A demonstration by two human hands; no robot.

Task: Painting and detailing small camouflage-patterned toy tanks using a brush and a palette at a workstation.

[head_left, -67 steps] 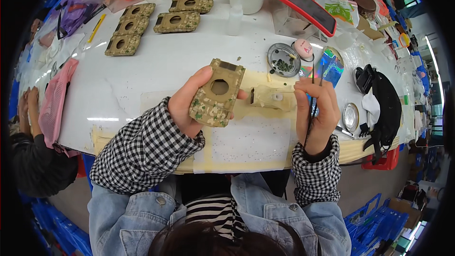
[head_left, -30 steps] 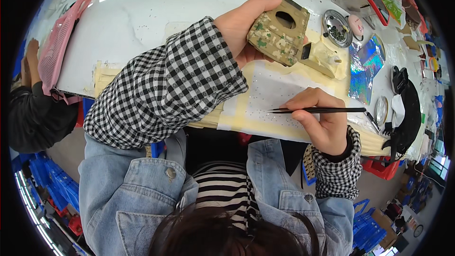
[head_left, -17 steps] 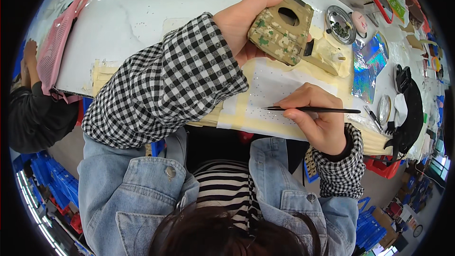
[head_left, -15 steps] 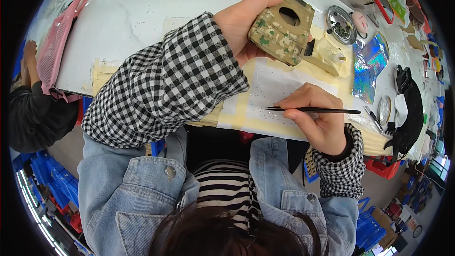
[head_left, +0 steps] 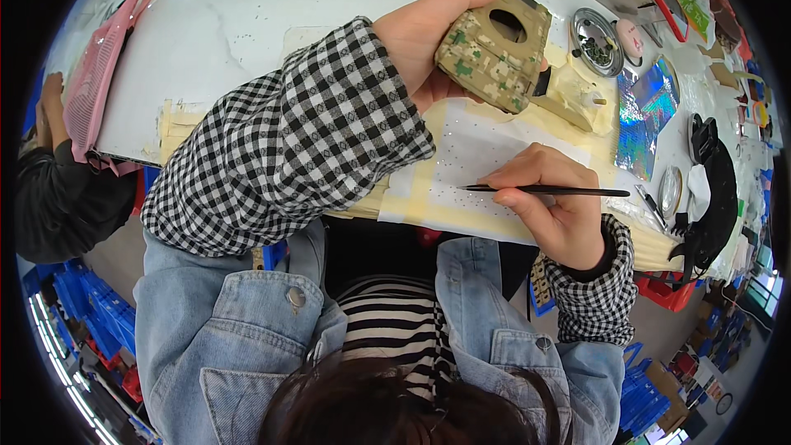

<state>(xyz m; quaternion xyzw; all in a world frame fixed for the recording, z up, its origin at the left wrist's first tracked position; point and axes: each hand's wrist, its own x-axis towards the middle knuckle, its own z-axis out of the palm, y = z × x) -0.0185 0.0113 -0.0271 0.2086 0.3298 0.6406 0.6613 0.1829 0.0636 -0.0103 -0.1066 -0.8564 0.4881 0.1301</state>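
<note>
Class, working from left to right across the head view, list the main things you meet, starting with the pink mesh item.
Pink mesh item → camouflage shell in the left hand → round dish → shiny iridescent packet → black strapped item.

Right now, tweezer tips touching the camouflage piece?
No, the tweezers in the right hand end over the dotted white sheet, apart from the camouflage piece in the left hand.

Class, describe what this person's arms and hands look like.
Black-and-white checked sleeves cover both forearms, with a blue denim jacket above. A black cuff shows at the right wrist. The left hand and right hand are ungloved.
</note>
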